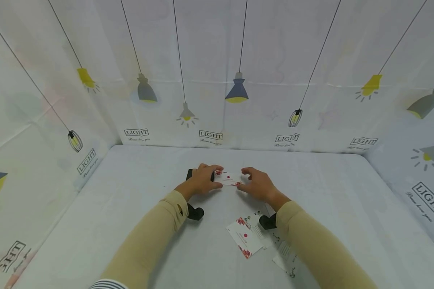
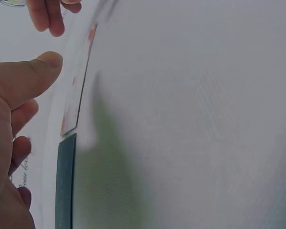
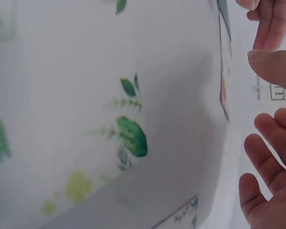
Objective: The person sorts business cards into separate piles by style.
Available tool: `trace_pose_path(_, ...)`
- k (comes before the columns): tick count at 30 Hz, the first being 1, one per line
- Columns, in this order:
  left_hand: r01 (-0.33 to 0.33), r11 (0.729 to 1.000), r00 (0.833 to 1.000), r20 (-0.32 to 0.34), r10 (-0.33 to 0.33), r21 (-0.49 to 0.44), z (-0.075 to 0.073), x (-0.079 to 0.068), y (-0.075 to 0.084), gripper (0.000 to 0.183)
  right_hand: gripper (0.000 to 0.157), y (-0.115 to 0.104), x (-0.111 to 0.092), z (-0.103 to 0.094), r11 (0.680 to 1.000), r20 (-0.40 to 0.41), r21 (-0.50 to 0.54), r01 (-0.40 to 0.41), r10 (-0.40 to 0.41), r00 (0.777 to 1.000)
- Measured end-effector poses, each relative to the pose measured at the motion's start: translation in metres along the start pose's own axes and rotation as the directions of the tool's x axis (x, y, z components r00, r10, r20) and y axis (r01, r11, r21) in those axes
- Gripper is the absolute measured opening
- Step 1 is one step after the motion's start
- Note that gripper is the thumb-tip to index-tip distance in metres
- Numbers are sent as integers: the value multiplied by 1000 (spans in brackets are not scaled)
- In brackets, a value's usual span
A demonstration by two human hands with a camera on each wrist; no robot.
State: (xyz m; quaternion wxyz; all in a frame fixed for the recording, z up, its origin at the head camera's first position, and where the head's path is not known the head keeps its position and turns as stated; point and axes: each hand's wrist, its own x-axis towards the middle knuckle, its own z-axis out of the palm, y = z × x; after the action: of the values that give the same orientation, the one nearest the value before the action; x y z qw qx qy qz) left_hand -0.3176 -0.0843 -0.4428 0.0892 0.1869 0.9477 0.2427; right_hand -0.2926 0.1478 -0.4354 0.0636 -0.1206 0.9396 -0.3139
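Note:
A white card [image 1: 228, 178] with red flowers in its corners lies flat on the table between both hands. My left hand [image 1: 203, 179] is at its left end, thumb and fingers spread apart, over a flat dark rectangle [image 2: 66, 181] that lies end to end with the card. In the left wrist view the left thumb [image 2: 50, 62] shows above the card, pinching nothing. My right hand [image 1: 259, 184] is at the card's right end, fingers relaxed and parted. The right wrist view shows its fingers [image 3: 262, 152] with nothing between them.
Nearer on the table, several cards overlap beneath the right forearm: one with red flowers [image 1: 245, 237] and others with green leaves [image 1: 285, 257]. Black wrist mounts [image 1: 195, 212] hang under both cuffs. A white curtain [image 1: 209, 48] printed with lamps surrounds the table.

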Motion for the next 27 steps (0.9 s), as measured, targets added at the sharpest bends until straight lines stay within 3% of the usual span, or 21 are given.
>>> trace_pose_path(11, -62, 991, 998, 25, 65, -121, -4, -18, 19, 65, 64, -13, -32, 2, 991, -3, 24, 128, -128, 992)
trace_pose_path(17, -148, 979, 987, 41, 155, -138, -2, -28, 30, 63, 64, -18, -59, 4, 993, 23, 11, 114, -114, 993)
trace_pose_path(23, -268, 954, 959, 62, 278, -135, 2, -42, 39, 60, 65, -16, -87, 6, 996, 68, 22, 92, -93, 993)
trace_pose_path(27, -272, 953, 953, 97, 286, -135, 9, -53, 43, 60, 68, -13, -103, 5, 996, 93, 13, 88, -89, 992)
